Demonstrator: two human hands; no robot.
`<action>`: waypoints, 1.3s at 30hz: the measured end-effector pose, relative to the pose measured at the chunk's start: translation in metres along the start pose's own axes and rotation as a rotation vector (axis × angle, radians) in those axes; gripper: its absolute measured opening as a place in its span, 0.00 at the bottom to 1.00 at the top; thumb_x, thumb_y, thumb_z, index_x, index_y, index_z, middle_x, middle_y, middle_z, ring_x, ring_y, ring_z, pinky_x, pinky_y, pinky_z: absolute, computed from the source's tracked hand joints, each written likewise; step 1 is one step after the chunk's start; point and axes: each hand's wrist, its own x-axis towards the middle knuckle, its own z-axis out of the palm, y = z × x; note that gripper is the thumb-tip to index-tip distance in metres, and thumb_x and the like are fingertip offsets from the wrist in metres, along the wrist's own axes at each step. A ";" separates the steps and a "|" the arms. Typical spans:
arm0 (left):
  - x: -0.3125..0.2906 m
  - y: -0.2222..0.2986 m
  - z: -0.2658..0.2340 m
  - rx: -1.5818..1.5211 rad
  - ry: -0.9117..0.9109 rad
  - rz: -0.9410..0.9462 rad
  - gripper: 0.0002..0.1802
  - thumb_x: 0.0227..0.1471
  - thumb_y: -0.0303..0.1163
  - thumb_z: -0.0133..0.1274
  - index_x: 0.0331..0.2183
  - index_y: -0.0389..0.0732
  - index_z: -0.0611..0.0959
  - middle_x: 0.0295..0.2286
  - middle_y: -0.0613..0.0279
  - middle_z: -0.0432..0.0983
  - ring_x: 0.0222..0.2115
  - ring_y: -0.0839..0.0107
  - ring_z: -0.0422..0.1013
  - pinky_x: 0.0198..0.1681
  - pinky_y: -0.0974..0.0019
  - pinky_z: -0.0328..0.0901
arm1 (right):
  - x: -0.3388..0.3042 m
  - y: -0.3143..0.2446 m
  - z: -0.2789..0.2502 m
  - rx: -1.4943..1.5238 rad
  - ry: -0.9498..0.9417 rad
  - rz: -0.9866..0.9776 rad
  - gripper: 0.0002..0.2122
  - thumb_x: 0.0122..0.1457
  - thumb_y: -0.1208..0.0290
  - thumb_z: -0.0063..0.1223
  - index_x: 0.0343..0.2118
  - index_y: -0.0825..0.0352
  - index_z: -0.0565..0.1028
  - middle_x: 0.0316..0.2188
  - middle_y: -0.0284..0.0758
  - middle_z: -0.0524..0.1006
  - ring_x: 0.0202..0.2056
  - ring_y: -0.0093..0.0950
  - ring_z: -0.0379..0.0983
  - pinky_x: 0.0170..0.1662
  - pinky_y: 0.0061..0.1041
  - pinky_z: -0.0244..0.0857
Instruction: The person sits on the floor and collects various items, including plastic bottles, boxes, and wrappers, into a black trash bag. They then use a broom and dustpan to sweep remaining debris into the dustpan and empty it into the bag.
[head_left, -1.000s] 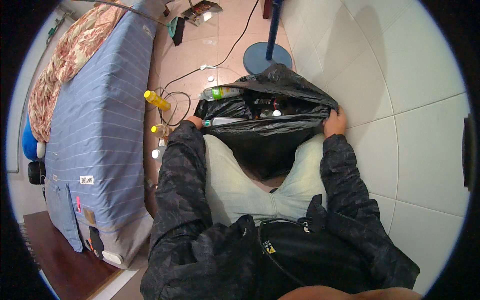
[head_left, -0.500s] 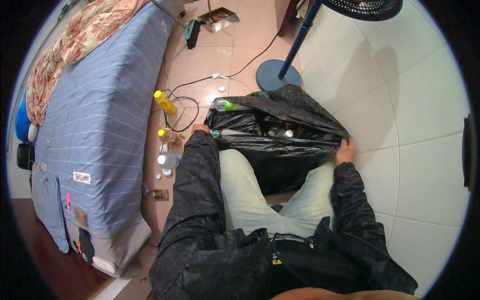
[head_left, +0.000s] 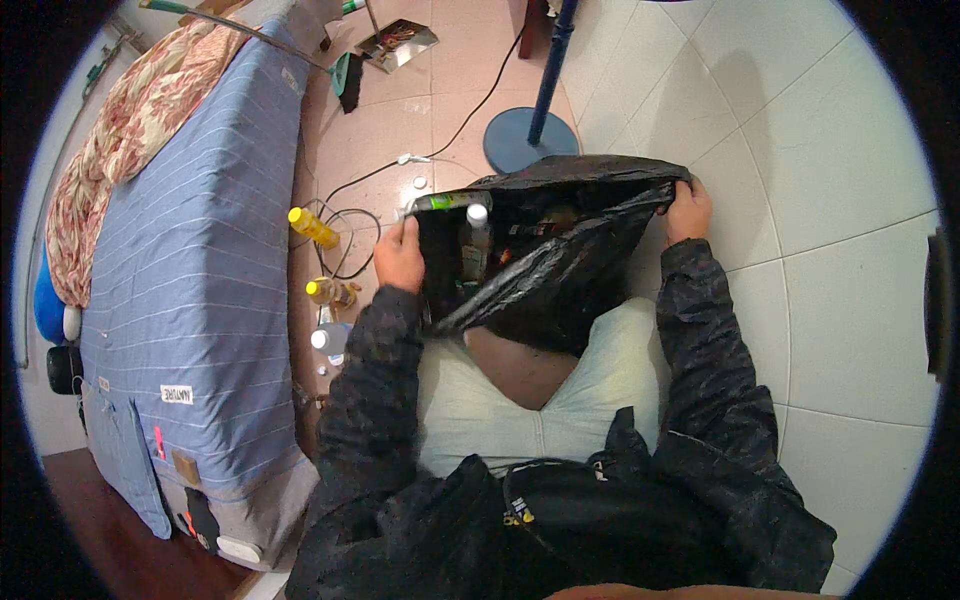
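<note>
A black plastic garbage bag (head_left: 590,290) hangs between my knees with its mouth spread wide. My left hand (head_left: 400,258) is closed on the left edge of the mouth. At the far right corner, my right hand (head_left: 688,213) grips the rim. Inside the bag stands a clear bottle with a white cap (head_left: 475,255). Another bottle with a green label (head_left: 450,201) lies across the far left rim, close to my left fingers. Darker items deeper in the bag are too shadowed to name.
Left of the bag, bottles stand on the pink tiles: a yellow one (head_left: 314,228), a yellow-capped one (head_left: 331,293) and a white-capped one (head_left: 330,341). A black cable (head_left: 375,250) loops nearby. Beyond are a fan base (head_left: 505,145), broom (head_left: 347,80) and dustpan (head_left: 405,45). A bed (head_left: 240,230) borders the left.
Both hands have lifted the bag's mouth and moved it farther from me. The white-capped bottle inside now sits upright at the left. My view has shifted slightly.
</note>
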 end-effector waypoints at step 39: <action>0.134 -0.023 0.166 -0.010 -0.462 0.440 0.34 0.63 0.57 0.40 0.53 0.37 0.76 0.45 0.38 0.76 0.49 0.46 0.71 0.54 0.52 0.63 | -0.124 -0.014 -0.084 -0.155 0.268 -0.345 0.14 0.66 0.70 0.43 0.44 0.77 0.76 0.39 0.39 0.78 0.40 0.30 0.72 0.49 0.28 0.64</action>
